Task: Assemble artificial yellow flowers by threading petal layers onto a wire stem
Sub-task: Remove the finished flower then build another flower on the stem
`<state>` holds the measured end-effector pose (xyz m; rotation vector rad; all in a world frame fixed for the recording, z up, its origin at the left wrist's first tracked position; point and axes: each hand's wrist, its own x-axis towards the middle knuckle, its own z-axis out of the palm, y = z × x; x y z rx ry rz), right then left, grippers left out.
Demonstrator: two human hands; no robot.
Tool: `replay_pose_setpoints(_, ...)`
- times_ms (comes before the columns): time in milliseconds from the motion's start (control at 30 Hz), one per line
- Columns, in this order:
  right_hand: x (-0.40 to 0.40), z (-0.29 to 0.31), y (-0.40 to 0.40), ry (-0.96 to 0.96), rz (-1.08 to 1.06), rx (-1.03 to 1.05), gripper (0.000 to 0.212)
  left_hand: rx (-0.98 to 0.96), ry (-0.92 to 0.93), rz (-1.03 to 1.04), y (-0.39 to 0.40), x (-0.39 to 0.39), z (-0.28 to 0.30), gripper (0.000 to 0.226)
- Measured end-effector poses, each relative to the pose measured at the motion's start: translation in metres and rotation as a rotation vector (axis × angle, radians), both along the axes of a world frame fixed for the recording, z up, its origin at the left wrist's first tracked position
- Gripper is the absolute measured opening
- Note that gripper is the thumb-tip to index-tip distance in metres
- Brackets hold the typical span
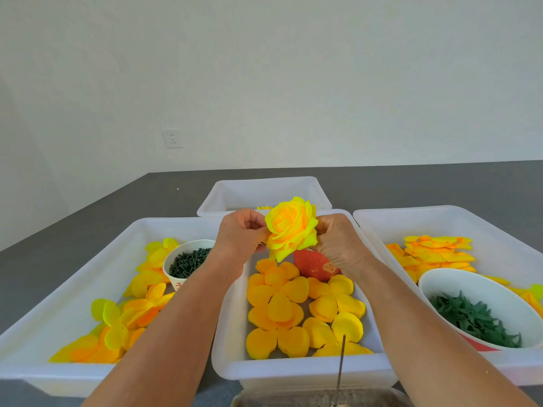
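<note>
Pinching the yellow flower (291, 227) from both sides, left hand (239, 235) and right hand (338, 242) should turn it gently, sparing the outer petals.

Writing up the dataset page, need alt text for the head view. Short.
Two bare hands, left hand and right hand, hold an assembled yellow flower above the middle tray of loose yellow petal layers. Similar white trays on a grey table hold more petals and two bowls of dark green parts; a thin wire stands upright in front.
</note>
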<state>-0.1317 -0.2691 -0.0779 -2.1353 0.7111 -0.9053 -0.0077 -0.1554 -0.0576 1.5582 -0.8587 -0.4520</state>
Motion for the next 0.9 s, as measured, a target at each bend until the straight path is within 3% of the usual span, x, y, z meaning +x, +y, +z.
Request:
replay_pose_setpoints(133,-0.0007,0.0009,0.0022,-0.037,0.025,0.039,0.017,-0.036,0.073,0.012,-0.0003,-0.0007,0.0009,0.023)
replay_pose_setpoints(300,-0.0019,0.0016,0.0034,-0.076,0.039,0.042,0.016,-0.032,0.309,-0.043,0.0005,0.0028,0.0019,0.014)
replay_pose_setpoints(633,-0.0004,-0.0001,0.0016,0.006,-0.003,-0.029,0.017,-0.019,0.228,-0.039,0.0031,0.0003,0.0028,0.026)
replay_pose_setpoints(800,-0.0014,0.0007,0.0010,-0.097,-0.004,0.078,0.018,-0.121,0.337,0.049,0.0028,0.0036,0.0036,0.018)
replay_pose_setpoints(900,-0.0014,0.0010,-0.0008,-0.160,-0.058,0.139,0.019,-0.151,0.279,0.054,0.0035,0.0026,0.0044,0.011)
